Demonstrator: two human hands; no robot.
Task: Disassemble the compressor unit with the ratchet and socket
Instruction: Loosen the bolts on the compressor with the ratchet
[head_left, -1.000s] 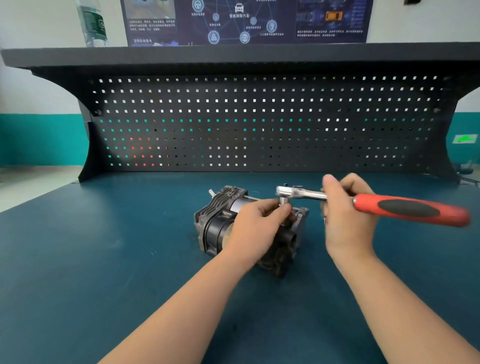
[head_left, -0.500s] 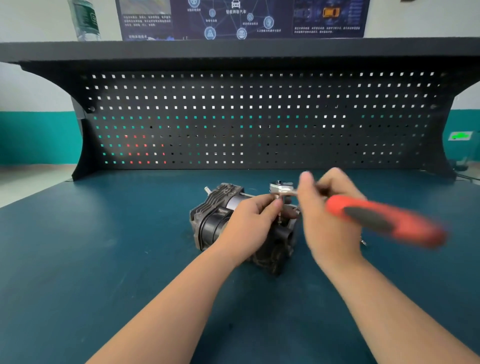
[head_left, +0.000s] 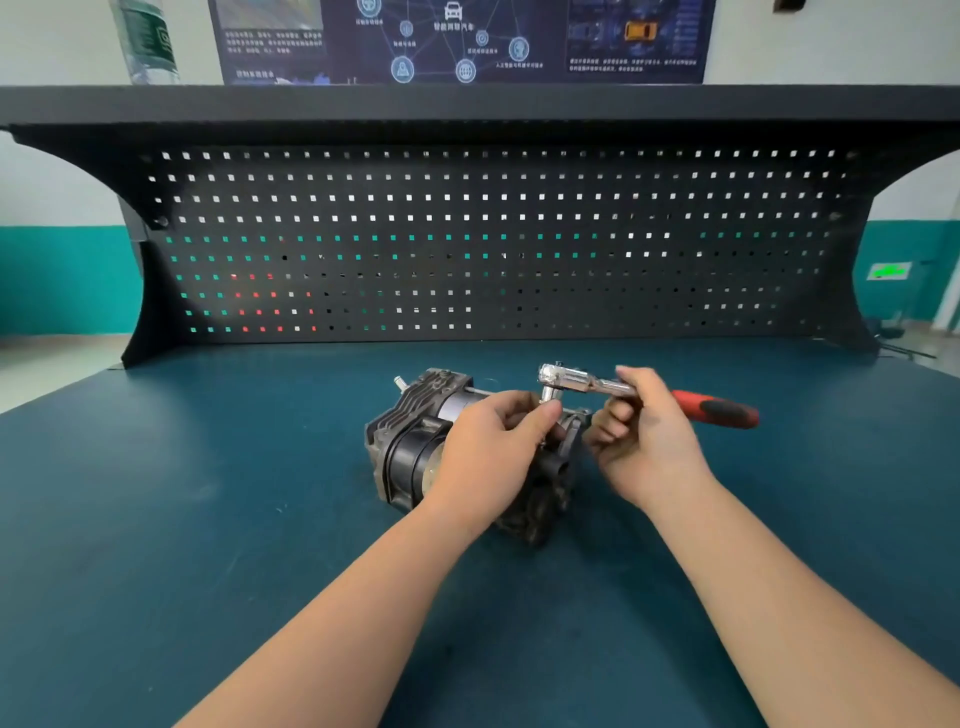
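The grey and black compressor unit lies on its side in the middle of the blue bench. A chrome ratchet with a red and black handle stands over the unit's right end, its socket pointing down onto it. My left hand lies over the compressor, its thumb and fingers pinching the socket. My right hand grips the ratchet's metal shaft near the head, with the handle sticking out to the right. Where the socket meets the unit is hidden by my left fingers.
The blue bench top spreads wide on all sides of the unit. A black pegboard closes off the back under a shelf, where a water bottle stands at the left.
The ratchet handle has swung back and forth, towards me and then away to the right again. My right hand has slid closer to the ratchet head. My left hand stays on the socket.
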